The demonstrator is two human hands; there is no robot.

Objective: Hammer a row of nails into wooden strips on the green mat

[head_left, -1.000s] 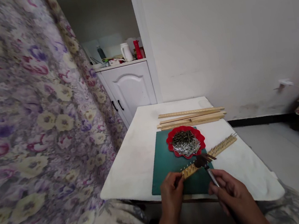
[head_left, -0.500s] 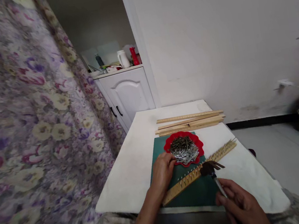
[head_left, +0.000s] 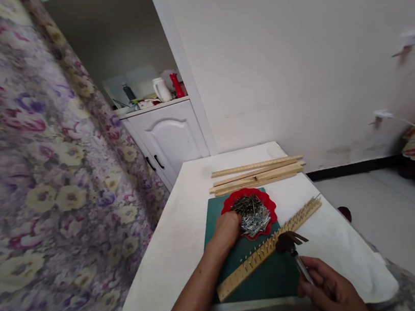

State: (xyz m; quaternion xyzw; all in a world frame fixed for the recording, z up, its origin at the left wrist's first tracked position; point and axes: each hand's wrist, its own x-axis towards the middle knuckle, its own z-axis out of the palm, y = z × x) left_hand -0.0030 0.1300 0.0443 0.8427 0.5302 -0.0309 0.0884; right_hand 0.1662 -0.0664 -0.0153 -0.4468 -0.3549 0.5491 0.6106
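Note:
My left hand (head_left: pixel 227 228) reaches over the left rim of a red scalloped bowl (head_left: pixel 271 207), its fingers curled down at the nails (head_left: pixel 254 218) inside. Its fingertips are partly hidden, and I cannot make out what they pinch. My right hand (head_left: pixel 328 285) is wrapped round the metal handle of a claw hammer (head_left: pixel 288 243). The dark hammer head hovers at the near side of a wooden strip (head_left: pixel 236 278). Rows of nails stand upright along most of this strip, while its near left end shows bare holes. The strip lies slantwise over a green mat (head_left: pixel 264 281).
Several wooden strips (head_left: pixel 257 177) lie at the back of the white table (head_left: pixel 168 264). A floral curtain (head_left: pixel 62 196) hangs close on the left. Behind stands a white cabinet (head_left: pixel 173 134) with a white jug (head_left: pixel 162 90) on top. A wall (head_left: pixel 275 63) closes off the back.
My left hand has moved further in over the bowl, its fingers now down among the nails. The hammer stays in my right hand near the strip. The camera view has shifted slightly.

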